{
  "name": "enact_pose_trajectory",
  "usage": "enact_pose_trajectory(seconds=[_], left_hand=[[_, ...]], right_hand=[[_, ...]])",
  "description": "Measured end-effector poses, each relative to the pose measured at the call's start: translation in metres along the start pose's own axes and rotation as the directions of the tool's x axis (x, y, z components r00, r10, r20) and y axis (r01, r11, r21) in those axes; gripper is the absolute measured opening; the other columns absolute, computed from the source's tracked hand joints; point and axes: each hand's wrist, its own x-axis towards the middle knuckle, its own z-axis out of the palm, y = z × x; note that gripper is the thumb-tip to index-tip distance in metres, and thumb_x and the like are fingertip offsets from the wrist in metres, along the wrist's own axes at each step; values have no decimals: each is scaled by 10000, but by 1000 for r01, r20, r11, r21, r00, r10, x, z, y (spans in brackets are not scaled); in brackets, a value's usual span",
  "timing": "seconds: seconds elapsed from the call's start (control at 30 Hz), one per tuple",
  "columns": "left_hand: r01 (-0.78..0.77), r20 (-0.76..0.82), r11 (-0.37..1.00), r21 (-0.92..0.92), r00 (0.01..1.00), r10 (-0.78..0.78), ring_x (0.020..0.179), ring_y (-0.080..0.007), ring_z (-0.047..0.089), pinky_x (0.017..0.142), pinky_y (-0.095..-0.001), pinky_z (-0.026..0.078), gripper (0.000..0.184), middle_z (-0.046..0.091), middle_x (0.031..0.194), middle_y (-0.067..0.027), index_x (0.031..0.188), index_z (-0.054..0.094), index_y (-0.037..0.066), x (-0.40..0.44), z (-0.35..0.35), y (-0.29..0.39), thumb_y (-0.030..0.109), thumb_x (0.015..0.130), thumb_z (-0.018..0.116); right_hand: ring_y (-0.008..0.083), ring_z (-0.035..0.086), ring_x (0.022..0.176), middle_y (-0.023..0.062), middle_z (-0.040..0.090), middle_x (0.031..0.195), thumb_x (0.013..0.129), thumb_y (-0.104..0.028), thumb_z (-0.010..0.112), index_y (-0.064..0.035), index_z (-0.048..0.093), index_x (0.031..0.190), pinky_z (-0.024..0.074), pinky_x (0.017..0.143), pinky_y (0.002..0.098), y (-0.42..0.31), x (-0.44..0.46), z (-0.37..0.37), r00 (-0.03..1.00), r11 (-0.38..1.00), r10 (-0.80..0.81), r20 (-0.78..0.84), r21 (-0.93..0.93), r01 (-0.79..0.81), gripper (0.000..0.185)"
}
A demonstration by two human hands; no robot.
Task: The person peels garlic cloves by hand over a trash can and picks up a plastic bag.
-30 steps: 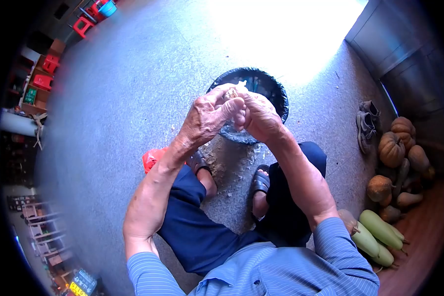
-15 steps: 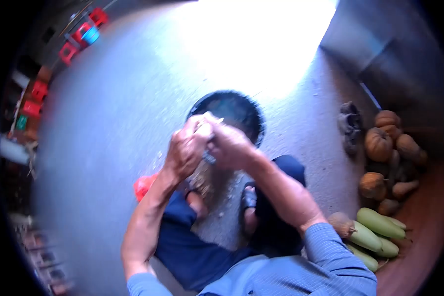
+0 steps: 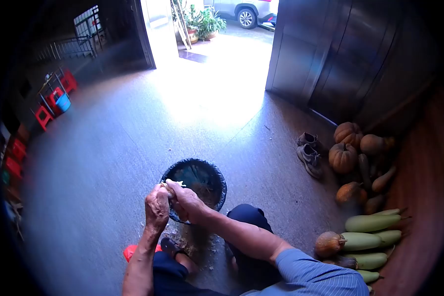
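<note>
- Left hand [image 3: 156, 203] and right hand [image 3: 187, 203] — both curled, gripping between them one small pale piece [image 3: 179, 184], its edge ragged.
- Below the hands: round bin [image 3: 224, 190], wrinkled black lining.
- Well right of them: ribbed, roundish pumpkin [image 3: 343, 158].

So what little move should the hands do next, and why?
Maybe shift both hands a bit to the right. The left hand and right hand hold a small pale thing near the left side of the bin, and scraps lie on the floor, so dropped bits might miss.
</note>
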Motion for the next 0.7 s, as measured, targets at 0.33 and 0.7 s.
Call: enact_pose_trajectory(seconds=[0.33, 0.7], left_hand=[[70, -90, 997, 23, 994, -68, 616, -153, 521, 546, -347, 407, 373, 576, 708, -112, 790, 552, -19, -2, -9, -10, 242, 977, 363], [33, -205, 967, -251, 975, -86, 433, -57, 371, 382, -265, 254, 408, 447, 550, 40, 671, 499, 95, -9, -12, -32, 333, 983, 388]], right_hand=[[86, 348, 396, -14, 420, 544, 955, -469, 484, -120, 519, 683, 244, 365, 274, -12, -16, 30, 992, 993, -120, -31, -17, 119, 444], [112, 439, 442, 15, 483, 628, 931, -196, 570, -111, 582, 1052, 331, 388, 301, 21, 9, 21, 967, 929, -230, 110, -272, 252, 148]])
